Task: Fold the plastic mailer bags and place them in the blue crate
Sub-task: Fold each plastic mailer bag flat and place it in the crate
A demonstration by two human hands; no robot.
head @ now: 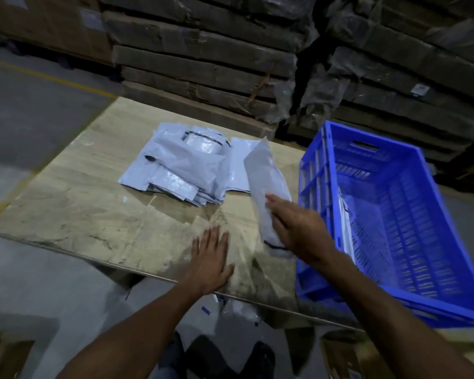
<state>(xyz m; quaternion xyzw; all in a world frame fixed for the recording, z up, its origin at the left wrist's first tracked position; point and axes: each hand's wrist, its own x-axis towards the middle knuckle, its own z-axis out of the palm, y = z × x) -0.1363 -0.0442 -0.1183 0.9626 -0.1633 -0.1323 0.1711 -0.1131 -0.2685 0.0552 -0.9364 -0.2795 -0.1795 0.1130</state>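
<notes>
Landmark: the blue crate (pixel 394 214), sitting on the table's (pixel 80 214) right end.
Right hand: my right hand (pixel 296 228) grips a folded mailer bag (pixel 266 184) just left of the crate's near wall.
Bag axis: its length runs away from me, roughly along that wall.
Left hand: my left hand (pixel 211 258) lies flat, fingers spread, farther left of the crate, holding nothing.
Unfolded pile (pixel 181 168): well left of the crate, beyond both hands.
Nearer hand: the right; I judge a short rightward carry over the rim remains.
</notes>
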